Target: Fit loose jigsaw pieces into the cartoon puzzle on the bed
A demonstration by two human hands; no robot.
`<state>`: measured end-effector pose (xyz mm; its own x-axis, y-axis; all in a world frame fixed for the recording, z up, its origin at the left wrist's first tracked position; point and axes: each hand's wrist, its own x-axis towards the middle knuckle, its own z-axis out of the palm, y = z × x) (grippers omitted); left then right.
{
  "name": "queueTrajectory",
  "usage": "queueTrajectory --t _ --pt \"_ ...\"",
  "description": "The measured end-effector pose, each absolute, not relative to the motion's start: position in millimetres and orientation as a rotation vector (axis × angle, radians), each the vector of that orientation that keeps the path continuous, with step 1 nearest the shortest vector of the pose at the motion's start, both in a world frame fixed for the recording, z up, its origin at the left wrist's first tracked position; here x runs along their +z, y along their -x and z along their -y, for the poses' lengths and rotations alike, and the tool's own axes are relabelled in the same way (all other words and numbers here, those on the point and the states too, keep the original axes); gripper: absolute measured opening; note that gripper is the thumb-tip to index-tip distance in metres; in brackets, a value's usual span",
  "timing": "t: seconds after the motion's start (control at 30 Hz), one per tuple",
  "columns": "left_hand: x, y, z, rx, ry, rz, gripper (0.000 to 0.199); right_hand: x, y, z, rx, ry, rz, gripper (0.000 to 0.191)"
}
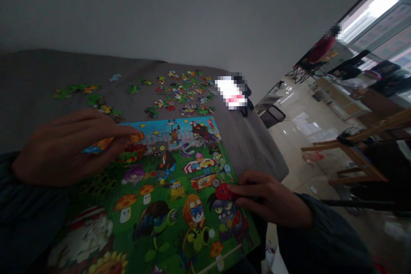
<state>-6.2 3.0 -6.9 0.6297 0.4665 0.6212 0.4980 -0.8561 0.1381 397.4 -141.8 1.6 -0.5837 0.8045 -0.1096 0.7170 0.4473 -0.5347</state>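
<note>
A cartoon puzzle board (pixel 205 205) lies in front of me, printed with zombies, mushrooms and plants on green. Over its upper left part is my left hand (pixel 73 145), thumb and index finger pinched on a small orange puzzle piece (pixel 137 137), mostly covered by the fingers. My right hand (pixel 269 199) grips the board's right edge, fingertips over the zombie with the red cap; part of that grip is hidden. Beyond the board's top edge, loose puzzle pieces (pixel 183 90) are spread in a pile.
More pieces (pixel 77 89) lie at the left on the grey cloth surface (pixel 257 150), against a pale wall. A bright, pixelated item (pixel 230 93) sits right of the pile. Past the cloth's right edge are a tiled floor, a wooden chair (pixel 346 162) and a person (pixel 321 47) farther off.
</note>
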Motion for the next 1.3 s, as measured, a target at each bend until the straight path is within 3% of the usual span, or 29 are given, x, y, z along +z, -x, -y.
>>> queueTrajectory --t 0.2,0.4,0.63,0.83,1.07,1.3 --pt "-2.3 3.3 -2.4 -1.067 2.773 0.763 0.027 25.6 -399.9 120.1 0.745 1.325 2.500 0.037" --pt "5.8 -2.3 0.7 -0.998 2.761 0.728 0.019 51.6 -382.7 17.4 0.517 1.323 2.468 0.041" --pt "3.6 1.7 -0.2 -0.990 2.779 0.762 0.027 23.2 -357.9 -77.0 0.333 1.671 2.630 0.031" --pt "-4.2 4.1 1.0 -1.006 2.835 0.751 0.032 -6.4 -371.8 -83.4 0.340 1.609 2.538 0.035" --pt "-2.6 3.4 1.0 -0.999 2.807 0.753 0.030 -2.1 -384.6 -78.3 0.443 1.508 2.381 0.065" --pt "-6.6 -3.3 -0.4 -0.951 2.850 0.810 0.020 4.4 -337.8 -38.4 0.550 0.885 2.311 0.056"
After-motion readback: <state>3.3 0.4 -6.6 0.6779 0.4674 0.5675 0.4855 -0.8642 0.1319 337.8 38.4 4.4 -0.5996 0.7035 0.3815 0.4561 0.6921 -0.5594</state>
